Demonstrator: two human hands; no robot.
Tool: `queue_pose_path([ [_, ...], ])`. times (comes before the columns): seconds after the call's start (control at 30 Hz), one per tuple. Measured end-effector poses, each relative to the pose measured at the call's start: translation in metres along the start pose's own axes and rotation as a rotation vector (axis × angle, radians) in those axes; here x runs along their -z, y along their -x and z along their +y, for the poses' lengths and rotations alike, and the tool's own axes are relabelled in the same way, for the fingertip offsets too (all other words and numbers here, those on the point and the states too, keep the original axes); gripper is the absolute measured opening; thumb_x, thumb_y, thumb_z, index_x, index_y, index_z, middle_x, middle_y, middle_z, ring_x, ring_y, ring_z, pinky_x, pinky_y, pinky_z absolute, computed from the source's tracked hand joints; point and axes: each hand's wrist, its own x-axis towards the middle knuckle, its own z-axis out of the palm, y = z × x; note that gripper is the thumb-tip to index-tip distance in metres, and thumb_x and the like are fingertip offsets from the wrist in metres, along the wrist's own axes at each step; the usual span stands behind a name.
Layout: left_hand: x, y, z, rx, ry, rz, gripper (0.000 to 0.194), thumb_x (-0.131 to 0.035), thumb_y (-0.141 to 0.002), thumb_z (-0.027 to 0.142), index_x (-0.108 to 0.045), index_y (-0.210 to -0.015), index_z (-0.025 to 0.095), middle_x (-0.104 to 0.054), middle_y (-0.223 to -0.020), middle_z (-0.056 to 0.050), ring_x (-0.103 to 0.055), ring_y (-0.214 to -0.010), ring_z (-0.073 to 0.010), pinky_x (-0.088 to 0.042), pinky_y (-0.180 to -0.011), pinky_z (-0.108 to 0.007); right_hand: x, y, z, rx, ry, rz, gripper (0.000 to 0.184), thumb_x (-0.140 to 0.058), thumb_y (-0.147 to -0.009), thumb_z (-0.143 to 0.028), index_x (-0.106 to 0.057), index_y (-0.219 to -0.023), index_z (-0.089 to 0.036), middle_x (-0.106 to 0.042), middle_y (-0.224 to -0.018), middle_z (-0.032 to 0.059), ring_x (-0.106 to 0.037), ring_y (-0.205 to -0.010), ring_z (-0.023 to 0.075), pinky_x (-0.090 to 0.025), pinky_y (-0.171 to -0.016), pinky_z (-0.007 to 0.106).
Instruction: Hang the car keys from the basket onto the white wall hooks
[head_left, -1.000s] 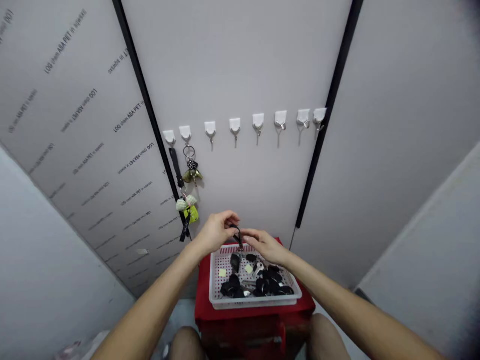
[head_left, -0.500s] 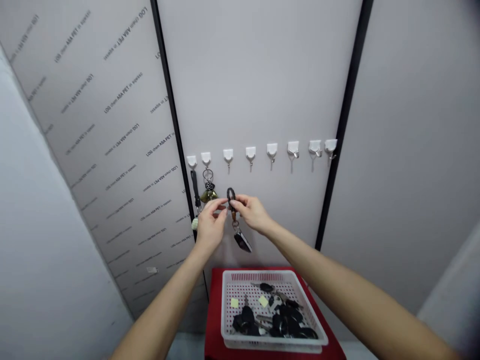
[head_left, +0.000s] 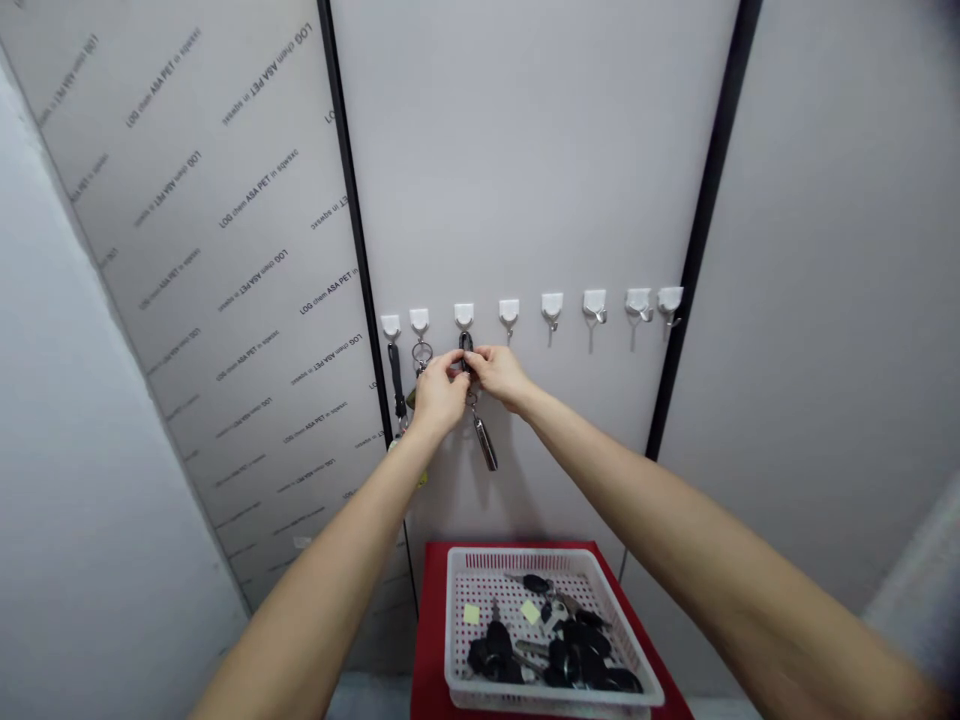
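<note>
A keychain (head_left: 485,443) with a dark loop, a small metal ring and a dark, shiny fob dangles between my hands. From the left, my left hand (head_left: 442,392) pinches the loop; from the right, my right hand (head_left: 498,373) grips it too. The loop's top is right at the third wall hook (head_left: 464,316) from the left; whether it is over the hook's tip I cannot tell. Just left, a key ring (head_left: 422,352) hangs on the second hook, its lower part behind my left hand. A black strap (head_left: 396,375) hangs on the first hook.
More white hooks (head_left: 552,306) run in a row to the right along the grey wall panel, between black strips. Below, a white plastic basket (head_left: 555,556) with several keys and yellow paper pieces stands on a red surface (head_left: 431,620).
Both hands have raised the keychain from below the hooks up to the third hook. The fob has turned edge-on. The view has shifted slightly.
</note>
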Motion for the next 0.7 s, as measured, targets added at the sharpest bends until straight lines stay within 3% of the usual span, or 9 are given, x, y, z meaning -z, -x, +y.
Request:
queue_pose_path([
  [0.17, -0.005, 0.019, -0.010, -0.056, -0.033, 0.024, 0.032, -0.043, -0.061, 0.011, -0.050, -0.092, 0.013, -0.054, -0.087, -0.005, -0.050, -0.072, -0.0111, -0.039, -0.071, -0.026, 0.008, 0.007, 0.010, -0.020, 0.034, 0.036, 0.024, -0.036, -0.069, -0.027, -0.053, -0.063, -0.011, -0.051, -0.051, 0.0000, -0.044, -0.044, 0.0063, -0.035, -0.044, 0.017],
  [0.23, -0.010, 0.040, -0.020, -0.082, -0.022, 0.032, 0.032, -0.042, -0.062, 0.012, -0.048, -0.093, 0.015, -0.052, -0.089, -0.004, -0.049, -0.074, -0.0103, -0.039, -0.070, -0.024, 0.013, 0.020, 0.023, 0.023, 0.083, 0.112, 0.024, -0.037, -0.068, -0.028, -0.054, -0.069, -0.011, -0.055, -0.061, 0.0020, -0.048, -0.053, 0.0075, -0.038, -0.052, 0.019],
  [0.3, -0.019, 0.069, -0.034, -0.077, -0.014, -0.037, 0.032, -0.040, -0.063, 0.012, -0.046, -0.094, 0.015, -0.051, -0.091, -0.004, -0.048, -0.075, -0.0098, -0.039, -0.068, -0.023, 0.016, 0.045, 0.042, 0.048, 0.143, 0.102, 0.023, -0.038, -0.068, -0.026, -0.054, -0.076, -0.012, -0.057, -0.070, 0.0033, -0.050, -0.062, 0.0084, -0.038, -0.058, 0.020],
  [0.37, -0.029, 0.104, -0.051, -0.028, -0.044, -0.198, 0.032, -0.039, -0.063, 0.011, -0.046, -0.094, 0.015, -0.050, -0.090, -0.005, -0.048, -0.076, -0.0101, -0.039, -0.068, -0.022, 0.017, 0.082, 0.065, 0.022, 0.204, -0.064, 0.022, -0.039, -0.067, -0.022, -0.055, -0.077, -0.011, -0.058, -0.073, 0.0037, -0.050, -0.064, 0.0090, -0.037, -0.061, 0.021],
  [0.43, -0.037, 0.140, -0.070, 0.046, -0.128, -0.439, 0.032, -0.042, -0.060, 0.010, -0.049, -0.090, 0.015, -0.053, -0.086, -0.005, -0.048, -0.076, -0.0120, -0.037, -0.070, -0.025, 0.016, 0.127, 0.090, -0.053, 0.270, -0.312, 0.020, -0.040, -0.066, -0.021, -0.056, -0.074, -0.011, -0.059, -0.070, 0.0035, -0.050, -0.063, 0.0094, -0.037, -0.060, 0.020],
  [0.53, -0.045, 0.183, -0.092, 0.192, -0.262, -0.721, 0.032, -0.050, -0.054, 0.014, -0.053, -0.085, 0.019, -0.054, -0.085, -0.006, -0.048, -0.078, -0.0174, -0.035, -0.071, -0.030, 0.012, 0.189, 0.125, -0.162, 0.415, -0.604, 0.019, -0.041, -0.064, -0.021, -0.057, -0.073, -0.013, -0.058, -0.061, 0.0014, -0.049, -0.054, 0.0096, -0.035, -0.050, 0.019],
  [0.6, -0.047, 0.201, -0.100, 0.251, -0.295, -0.797, 0.032, -0.056, -0.047, 0.015, -0.055, -0.079, 0.019, -0.055, -0.084, -0.007, -0.048, -0.079, -0.0219, -0.035, -0.070, -0.032, 0.011, 0.214, 0.140, -0.147, 0.529, -0.707, 0.018, -0.047, -0.060, -0.021, -0.058, -0.072, -0.015, -0.058, -0.062, 0.0017, -0.049, -0.057, 0.0117, -0.035, -0.052, 0.020],
  [0.7, -0.050, 0.210, -0.103, 0.272, -0.267, -0.836, 0.033, -0.060, -0.039, 0.011, -0.057, -0.070, 0.020, -0.056, -0.074, -0.006, -0.049, -0.075, -0.0245, -0.035, -0.067, -0.033, 0.010, 0.229, 0.149, -0.077, 0.718, -0.713, 0.024, -0.054, -0.052, -0.020, -0.058, -0.075, -0.017, -0.059, -0.076, 0.0060, -0.049, -0.073, 0.0177, -0.035, -0.063, 0.024],
])
